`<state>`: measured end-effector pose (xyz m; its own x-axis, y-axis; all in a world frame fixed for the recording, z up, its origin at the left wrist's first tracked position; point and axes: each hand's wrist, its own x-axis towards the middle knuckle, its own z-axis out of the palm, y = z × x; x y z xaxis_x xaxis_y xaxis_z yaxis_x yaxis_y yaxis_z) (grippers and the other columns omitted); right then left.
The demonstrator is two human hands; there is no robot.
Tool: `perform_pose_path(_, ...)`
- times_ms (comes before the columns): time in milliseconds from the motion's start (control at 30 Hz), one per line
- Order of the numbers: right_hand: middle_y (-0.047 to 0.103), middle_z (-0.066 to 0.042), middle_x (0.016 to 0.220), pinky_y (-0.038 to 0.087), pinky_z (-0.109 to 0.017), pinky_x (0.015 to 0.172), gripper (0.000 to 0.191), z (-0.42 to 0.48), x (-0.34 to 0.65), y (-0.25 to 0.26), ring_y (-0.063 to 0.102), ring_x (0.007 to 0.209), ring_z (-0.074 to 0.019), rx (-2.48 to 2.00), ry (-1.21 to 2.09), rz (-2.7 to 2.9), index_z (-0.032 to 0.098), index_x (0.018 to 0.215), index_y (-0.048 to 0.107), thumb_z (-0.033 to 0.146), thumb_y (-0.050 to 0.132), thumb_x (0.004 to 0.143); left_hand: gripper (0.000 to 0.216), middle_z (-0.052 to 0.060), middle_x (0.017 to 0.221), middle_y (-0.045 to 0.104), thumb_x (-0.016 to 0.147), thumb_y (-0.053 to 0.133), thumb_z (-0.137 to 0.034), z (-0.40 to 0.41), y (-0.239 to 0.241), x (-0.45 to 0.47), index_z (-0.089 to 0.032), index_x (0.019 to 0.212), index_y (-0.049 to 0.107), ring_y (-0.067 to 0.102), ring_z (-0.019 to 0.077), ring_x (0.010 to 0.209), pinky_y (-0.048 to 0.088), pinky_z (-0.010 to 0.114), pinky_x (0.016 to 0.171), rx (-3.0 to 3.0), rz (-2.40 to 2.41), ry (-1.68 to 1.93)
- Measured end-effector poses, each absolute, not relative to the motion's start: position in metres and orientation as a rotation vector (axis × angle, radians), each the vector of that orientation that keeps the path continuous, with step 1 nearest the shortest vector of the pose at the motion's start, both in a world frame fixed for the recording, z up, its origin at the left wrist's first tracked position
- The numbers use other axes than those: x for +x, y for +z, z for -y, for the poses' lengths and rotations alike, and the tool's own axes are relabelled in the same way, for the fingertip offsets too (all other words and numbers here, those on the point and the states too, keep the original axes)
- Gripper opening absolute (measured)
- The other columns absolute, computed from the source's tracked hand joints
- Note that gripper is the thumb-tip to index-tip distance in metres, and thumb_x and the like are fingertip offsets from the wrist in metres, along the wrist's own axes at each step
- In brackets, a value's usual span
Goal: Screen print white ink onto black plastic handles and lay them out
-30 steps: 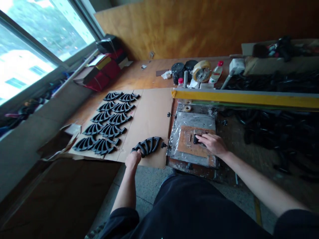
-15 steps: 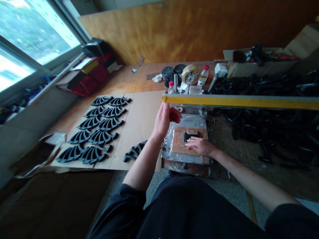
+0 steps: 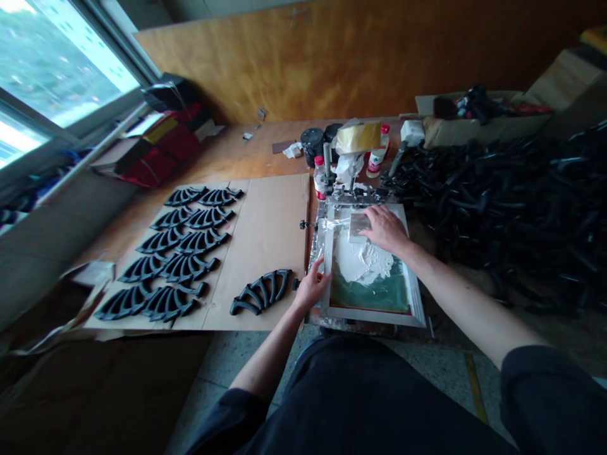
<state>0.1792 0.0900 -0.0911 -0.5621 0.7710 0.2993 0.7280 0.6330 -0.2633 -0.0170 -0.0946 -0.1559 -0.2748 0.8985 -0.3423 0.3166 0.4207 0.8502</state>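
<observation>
A screen-printing frame (image 3: 416, 303) lies flat over the work base, its green mesh partly covered with thick white ink (image 3: 348, 260). My right hand (image 3: 386, 229) grips a pale, flat squeegee (image 3: 359, 226) at the far part of the mesh, above the ink. At the frame's left side is my left hand (image 3: 313, 285), thumb and forefinger apart, close to or touching the edge. The black piece seen earlier on the base is hidden beneath the screen. Left of my left hand, one black curved ribbed part (image 3: 262, 292) lies on the cardboard sheet (image 3: 270, 221).
Several similar black parts (image 3: 183, 253) stand in rows on the cardboard. A heap of black parts (image 3: 497, 183) fills the right side. Behind the frame are bottles (image 3: 377, 155), dark tubs (image 3: 312, 144) and a tape roll (image 3: 358, 138). Clamp posts (image 3: 327, 164) rise there too.
The raised frame has come down flat over the base. My left hand has dropped from its corner to its left side. My right hand has left the black piece and taken the squeegee.
</observation>
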Motion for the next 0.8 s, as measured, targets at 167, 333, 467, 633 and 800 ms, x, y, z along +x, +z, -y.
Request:
perform_pose_path(167,0.069,-0.004,0.086,0.044,-0.028,0.066,0.005,-0.048,0.186,-0.112,0.062,0.079,-0.0187,-1.002,0.277,2.783,0.021,0.087,0.067,0.020,0.062,0.085,0.052,-0.002,0.070,0.063,0.082,0.062,-0.038,0.094,-0.163,-0.020,-0.027,0.132,0.057,0.057,0.0139,0.062,0.042,0.023,0.059,1.057,-1.833,0.817)
perform_pose_path(333,0.070,-0.002,0.090,0.044,-0.025,0.071,0.022,-0.020,0.222,-0.117,0.063,0.084,-0.0158,-0.496,0.438,2.913,0.022,0.091,0.069,0.008,0.056,0.081,0.053,0.001,0.078,0.066,0.087,0.056,-0.043,0.094,-0.169,-0.022,-0.024,0.136,0.053,0.060,0.0157,0.070,0.043,0.024,0.063,1.132,-1.840,0.750)
perform_pose_path(467,0.071,-0.001,0.088,0.046,-0.026,0.071,0.022,-0.029,0.214,-0.112,0.064,0.084,-0.0167,-0.640,0.416,2.835,0.022,0.090,0.070,0.008,0.058,0.079,0.054,0.001,0.080,0.067,0.088,0.054,-0.044,0.094,-0.171,-0.022,-0.024,0.138,0.050,0.060,0.0145,0.068,0.044,0.024,0.064,1.155,-1.834,0.734)
perform_pose_path(633,0.071,-0.006,0.106,0.049,-0.029,0.080,0.038,-0.011,0.212,-0.126,0.065,0.096,-0.0193,-0.600,0.344,2.775,0.019,0.106,0.069,0.001,0.054,0.077,0.054,-0.001,0.077,0.066,0.086,0.057,-0.045,0.095,-0.173,-0.022,-0.027,0.137,0.052,0.058,0.0136,0.064,0.043,0.023,0.060,1.105,-1.835,0.809)
perform_pose_path(800,0.072,-0.002,0.100,0.051,-0.028,0.074,0.023,-0.025,0.207,-0.112,0.067,0.087,-0.0181,-0.794,0.492,2.698,0.024,0.107,0.068,0.019,0.062,0.086,0.058,-0.003,0.071,0.061,0.086,0.058,-0.045,0.096,-0.167,-0.023,-0.026,0.139,0.050,0.054,0.0110,0.059,0.038,0.020,0.053,1.074,-1.786,0.837)
